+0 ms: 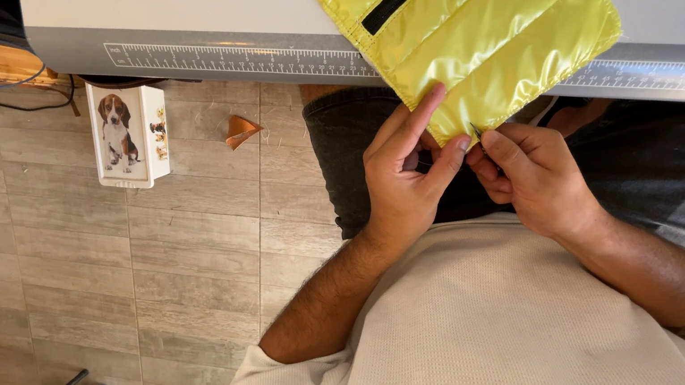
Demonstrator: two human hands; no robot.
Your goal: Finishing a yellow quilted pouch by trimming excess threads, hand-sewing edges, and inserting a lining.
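Here the left hand (402,179) and right hand (531,173) both pinch the lower corner of the yellow quilted pouch (470,15) shut between fingertips.

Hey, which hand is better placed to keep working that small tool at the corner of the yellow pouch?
Probably the right hand: its fingertips pinch the small tool at the corner of the yellow pouch. The left hand is busy gripping that corner.
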